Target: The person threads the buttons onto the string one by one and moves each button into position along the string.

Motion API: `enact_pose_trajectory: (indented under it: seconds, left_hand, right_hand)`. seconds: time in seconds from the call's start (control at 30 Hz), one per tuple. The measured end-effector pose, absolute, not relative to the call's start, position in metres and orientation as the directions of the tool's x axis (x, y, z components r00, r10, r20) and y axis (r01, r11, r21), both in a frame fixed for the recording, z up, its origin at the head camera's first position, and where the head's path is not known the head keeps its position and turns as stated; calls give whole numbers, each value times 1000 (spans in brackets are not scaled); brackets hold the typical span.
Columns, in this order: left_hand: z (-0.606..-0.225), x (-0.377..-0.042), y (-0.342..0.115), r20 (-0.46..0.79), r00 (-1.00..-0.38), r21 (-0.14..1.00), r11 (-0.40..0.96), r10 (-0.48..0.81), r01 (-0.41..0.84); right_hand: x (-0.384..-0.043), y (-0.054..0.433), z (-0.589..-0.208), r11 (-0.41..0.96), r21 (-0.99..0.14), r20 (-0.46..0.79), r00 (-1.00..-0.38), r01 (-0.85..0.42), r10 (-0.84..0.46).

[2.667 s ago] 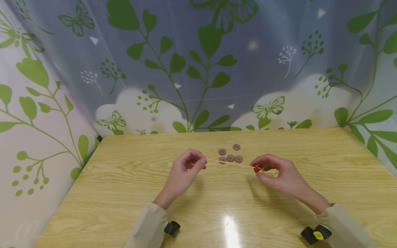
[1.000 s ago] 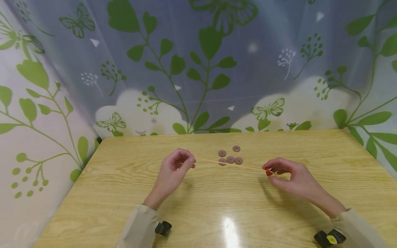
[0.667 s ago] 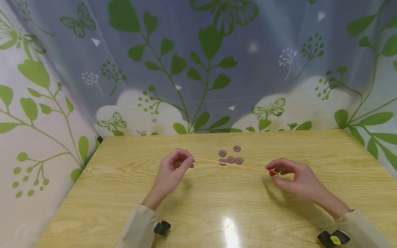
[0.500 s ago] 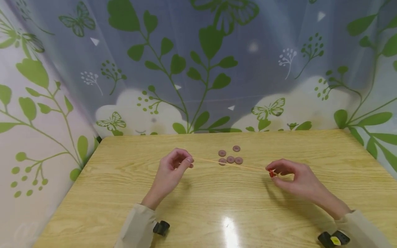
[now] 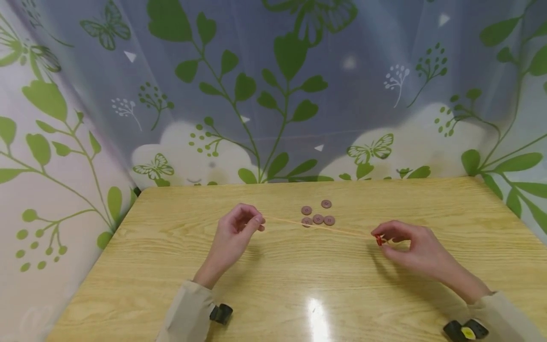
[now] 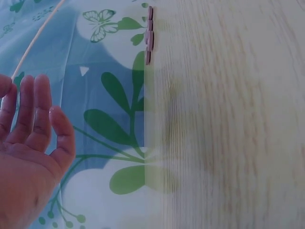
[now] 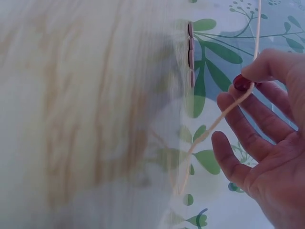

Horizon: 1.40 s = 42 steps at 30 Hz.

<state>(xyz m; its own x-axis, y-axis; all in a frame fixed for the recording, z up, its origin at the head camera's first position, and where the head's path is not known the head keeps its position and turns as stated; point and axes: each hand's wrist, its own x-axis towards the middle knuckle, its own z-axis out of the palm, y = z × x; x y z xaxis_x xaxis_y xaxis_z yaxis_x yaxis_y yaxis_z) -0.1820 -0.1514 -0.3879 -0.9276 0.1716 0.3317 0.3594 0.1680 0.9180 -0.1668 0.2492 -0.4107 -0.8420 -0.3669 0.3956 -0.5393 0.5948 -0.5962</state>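
Observation:
A thin pale-orange cord (image 7: 259, 28) stretches nearly straight between my two hands, over the table. My left hand (image 5: 232, 235) pinches one end between thumb and index finger, its other fingers loosely bent in the left wrist view. Over to the right, my right hand (image 5: 412, 244) pinches a small shiny red bead (image 7: 242, 83) with thumb and fingertips, and the cord runs at it. Past the bead, the cord's slack tail drops below the right palm in the right wrist view. Several brown round buttons (image 5: 326, 204) lie on the table behind the cord, which crosses in front of one.
The wood-grain table (image 5: 171, 266) reaches back to a curtain (image 5: 363, 85) printed with leaves and butterflies. More printed cloth hangs at both sides. Each wrist wears a black camera mount (image 5: 221, 314) by the sleeve cuff.
My right hand has moved right with the red bead, and my left hand has drifted left. The span of cord between them has grown longer. The buttons have stayed put.

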Motion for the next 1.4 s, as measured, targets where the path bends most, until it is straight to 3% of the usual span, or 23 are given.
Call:
enact_pose_trajectory:
  seconds: [1.4]
  left_hand:
    - [-387,-182,-169,342,-934,921,160,106,355]
  right_hand:
    - [-165,276,-421,632,-518,430,-814,-577,-391]
